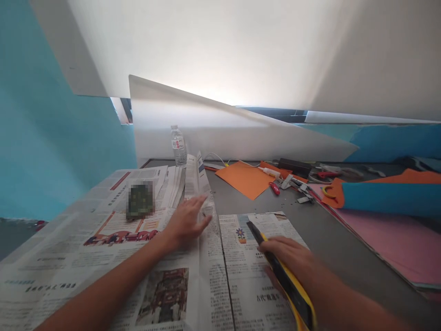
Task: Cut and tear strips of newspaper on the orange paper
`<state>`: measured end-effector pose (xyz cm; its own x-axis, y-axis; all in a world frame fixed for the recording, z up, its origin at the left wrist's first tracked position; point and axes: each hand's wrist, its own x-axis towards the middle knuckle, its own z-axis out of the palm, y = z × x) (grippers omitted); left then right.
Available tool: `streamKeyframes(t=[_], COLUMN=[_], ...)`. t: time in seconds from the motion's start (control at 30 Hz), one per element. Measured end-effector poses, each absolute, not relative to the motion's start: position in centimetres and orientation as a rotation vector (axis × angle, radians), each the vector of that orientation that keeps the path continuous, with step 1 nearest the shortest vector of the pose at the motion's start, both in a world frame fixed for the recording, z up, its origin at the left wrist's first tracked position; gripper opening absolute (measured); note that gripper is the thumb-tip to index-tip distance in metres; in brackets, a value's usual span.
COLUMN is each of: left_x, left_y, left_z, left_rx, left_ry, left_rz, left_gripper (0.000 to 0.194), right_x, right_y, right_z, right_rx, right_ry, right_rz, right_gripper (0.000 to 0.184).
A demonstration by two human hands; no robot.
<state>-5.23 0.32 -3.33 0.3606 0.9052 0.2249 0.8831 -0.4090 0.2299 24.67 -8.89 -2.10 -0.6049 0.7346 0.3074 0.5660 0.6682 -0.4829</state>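
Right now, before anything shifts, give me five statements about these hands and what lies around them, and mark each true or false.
1. The right hand holds the cutter. True.
2. The left hand grips the bottle. False: its fingers are spread over the newspaper, and the bottle stands apart, farther back.
3. A flower is printed near the cutter's tip. True.
4. The orange sheet lies left of the bottle in view. False: it lies to the right.
5. The pink paper is on the left side of the view. False: it is on the right.
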Motion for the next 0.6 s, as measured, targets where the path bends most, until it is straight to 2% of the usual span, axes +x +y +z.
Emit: streamKeyframes(t=[0.07, 0.13, 0.17, 0.23, 0.33, 0.6], left_x=[-7.5, -11.1, -13.1, -17.1, -21.2, -22.5], left_y=[1.4, 2.8, 3.6, 5.0, 6.6, 8.7], left_z=[-2.2, -1.2, -0.8, -0.5, -0.9, -2.6], left_rx=[2.512, 2.390, 2.208, 1.700, 1.541, 1.593], left_ry=[1.800, 2.034, 2.280, 2.632, 2.611, 2.619], left_rz=[0.806, 0.928, 0.890, 0.572, 0.359, 0.303], left_gripper=[0.052, 0.056, 0.063, 0.087, 0.111, 0.109], right_x=[25.2, 25.5, 25.5, 25.4, 24.9, 24.9], right_y=[-6.4, -4.4, -3.6, -2.5, -1.8, -1.7], right_z=[-3.1, -4.2, -4.7, -5.5, -5.7, -5.6], right_rx=[-1.093, -1.080, -1.059, -1.029, -1.005, -0.992], right_ry=[-2.426, -2.432, -2.422, -2.407, -2.409, -2.390], right_rz=[0.434, 0.406, 0.384, 0.347, 0.339, 0.374], right_gripper=[0.039, 0.042, 0.040, 0.036, 0.032, 0.035])
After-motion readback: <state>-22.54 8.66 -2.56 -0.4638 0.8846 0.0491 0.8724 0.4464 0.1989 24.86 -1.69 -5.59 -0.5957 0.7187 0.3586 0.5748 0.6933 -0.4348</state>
